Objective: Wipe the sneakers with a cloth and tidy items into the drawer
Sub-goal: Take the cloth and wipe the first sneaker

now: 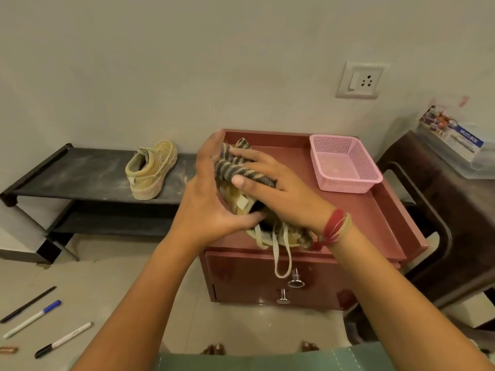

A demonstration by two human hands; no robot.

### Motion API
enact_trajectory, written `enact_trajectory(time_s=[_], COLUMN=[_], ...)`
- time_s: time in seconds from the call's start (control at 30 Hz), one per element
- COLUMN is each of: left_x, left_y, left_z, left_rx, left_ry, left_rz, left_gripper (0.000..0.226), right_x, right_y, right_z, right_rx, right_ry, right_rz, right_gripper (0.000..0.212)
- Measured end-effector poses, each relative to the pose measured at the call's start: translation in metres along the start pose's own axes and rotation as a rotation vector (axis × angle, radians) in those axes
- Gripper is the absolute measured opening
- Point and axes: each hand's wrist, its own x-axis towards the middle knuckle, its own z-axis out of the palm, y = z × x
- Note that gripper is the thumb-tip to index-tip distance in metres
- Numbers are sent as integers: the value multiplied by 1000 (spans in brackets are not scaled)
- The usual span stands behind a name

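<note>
Two sneakers show in the head view: one sneaker (151, 168) stands alone on the dark low shelf (80, 175) at left, well apart from the work, while the other sneaker (241, 202) lies on top of the red drawer unit (375, 215), mostly hidden between the hands, its laces (281, 258) hanging over the front edge near the upper knob (295, 281). The left hand (211, 202) is wrapped around the near side of that shoe, steadying it; the right hand (270, 186) is closed on a striped cloth (241, 167) and presses it down onto the shoe's upper. So the wiping step looks to be in hand, on the first or second shoe I cannot tell. A pink basket (345, 164) sits empty at the back right of the unit's top, just beside the hands. On the floor at lower left lie three pens (40, 317) and a small copper-coloured object (8, 349), still untidied, and both drawers appear closed. The next move likely calls for rubbing the cloth along the upper while the left hand keeps the shoe from sliding, then turning it to reach the sole edge; the loose laces could snag on the knob.
</note>
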Motion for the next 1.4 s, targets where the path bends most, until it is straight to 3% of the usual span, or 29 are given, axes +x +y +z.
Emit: enact_trajectory(time_s=[0.2,0.27,0.37,0.47,0.5,0.6,0.7,0.77,0.87,1.03,1.1,1.17,1.23,1.3,1.4], left_x=[-4,-7,-7,-4,-4,-4,-5,-7,-9,1,4,7,8,6,4], left_y=[-7,-11,-17,-25,-28,-34,-37,-41,-47,-54,-56,-58,-62,-68,-73], left_z=[-6,-8,-10,-12,-13,-16,-18,-21,-22,-14,-11,-10,-11,-14,-16], left_rx=[19,53,97,128,129,116,119,135,142,144,161,160,143,130,69], left_ry=[-23,-41,-71,-88,-93,-94,-108,-97,-60,42,80,91,79,75,85], left_rz=[0,16,7,1,-8,-31,-3,-19,-109,-274,-324,-353,-366,-390,-478], left_gripper=[119,114,99,80,77,73,71,70,69,66,67,69,69,65,55], right_x=[-25,-40,-57,-63,-62,-48,-30,-27,-39,-70,-74,-66,-54,-51,-57], right_y=[25,46,81,105,109,89,62,70,102,137,138,125,107,110,141], right_z=[6,6,3,1,1,11,29,38,39,30,28,29,34,47,50], right_rx=[240,196,112,67,58,102,78,-74,-163,110,51,48,17,-93,-125], right_ry=[105,135,201,253,298,458,248,216,301,365,446,555,439,282,297], right_rz=[140,224,343,636,656,378,147,156,249,542,561,464,309,247,405], right_gripper=[39,33,40,46,47,49,50,58,67,55,71,67,48,48,61])
